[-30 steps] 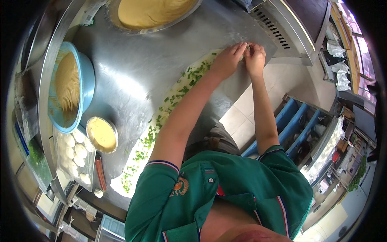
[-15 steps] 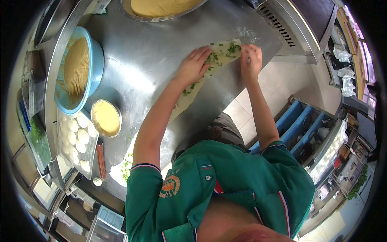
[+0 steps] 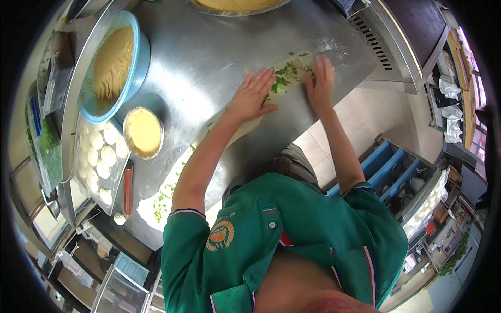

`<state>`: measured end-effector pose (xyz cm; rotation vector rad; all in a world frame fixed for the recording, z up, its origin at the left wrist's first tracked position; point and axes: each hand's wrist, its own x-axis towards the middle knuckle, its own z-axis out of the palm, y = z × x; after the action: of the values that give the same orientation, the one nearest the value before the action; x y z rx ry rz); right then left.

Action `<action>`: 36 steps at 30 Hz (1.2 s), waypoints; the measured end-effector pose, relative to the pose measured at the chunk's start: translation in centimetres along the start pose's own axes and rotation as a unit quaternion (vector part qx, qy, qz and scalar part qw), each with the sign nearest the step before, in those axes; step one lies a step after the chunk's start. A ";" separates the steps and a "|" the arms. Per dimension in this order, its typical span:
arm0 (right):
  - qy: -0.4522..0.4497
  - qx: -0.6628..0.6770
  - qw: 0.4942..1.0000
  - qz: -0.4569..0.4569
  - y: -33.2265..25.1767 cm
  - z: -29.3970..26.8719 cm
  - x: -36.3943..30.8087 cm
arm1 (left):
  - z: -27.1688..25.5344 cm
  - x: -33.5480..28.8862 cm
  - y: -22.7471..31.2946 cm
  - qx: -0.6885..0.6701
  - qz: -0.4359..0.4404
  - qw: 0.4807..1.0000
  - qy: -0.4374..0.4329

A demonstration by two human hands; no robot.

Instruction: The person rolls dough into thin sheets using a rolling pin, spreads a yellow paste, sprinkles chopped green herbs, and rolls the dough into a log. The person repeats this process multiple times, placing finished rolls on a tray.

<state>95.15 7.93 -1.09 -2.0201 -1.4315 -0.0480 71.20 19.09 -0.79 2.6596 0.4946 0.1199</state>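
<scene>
The person in a green short-sleeved shirt (image 3: 308, 214) stands at a metal bench (image 3: 180, 57), both bare forearms stretched across it. A long, thin dough sheet (image 3: 245, 129) lies flat on the bench, running from just left of the shirt diagonally out to the far right, partly hidden under the left forearm; chopped green scallions (image 3: 284, 79) are strewn along it. The left hand (image 3: 251, 98) is spread flat, palm down over the sheet, fingers pointing away and thumb held apart, grasping nothing. Beyond it, the right hand (image 3: 322, 86) is at the sheet's far end, fingers stretched out and thumb separated from them; it looks released, though whether its fingertips touch the dough cannot be told.

To the person's left lie a single dough ball (image 3: 119, 219), a reddish-brown stick (image 3: 128, 189) and, just beside it, a tray (image 3: 110, 207) of white dough balls (image 3: 108, 155). Farther out stands a small round bowl (image 3: 161, 136) of pale yellow batter, near a blue basin (image 3: 142, 65) holding tan batter. Farthest away, a large bowl (image 3: 240, 13) of yellow dough or batter is cut off by the upper edge.
</scene>
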 end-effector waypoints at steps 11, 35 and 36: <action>-0.126 -0.009 0.987 -0.103 -3.0 2.0 -2.2 | -3.6 -12.8 1.7 -0.068 -0.133 0.988 0.040; -0.281 0.142 0.799 -0.512 -12.7 3.9 -0.9 | -2.6 -26.4 1.7 -0.027 -0.194 0.979 0.053; -0.286 0.148 0.803 -0.502 -12.8 4.8 -0.7 | -2.4 -26.4 1.3 -0.010 -0.201 0.977 0.073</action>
<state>82.39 12.29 1.04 -0.8372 -2.5622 0.3408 46.56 9.44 1.76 2.4834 1.0607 0.1951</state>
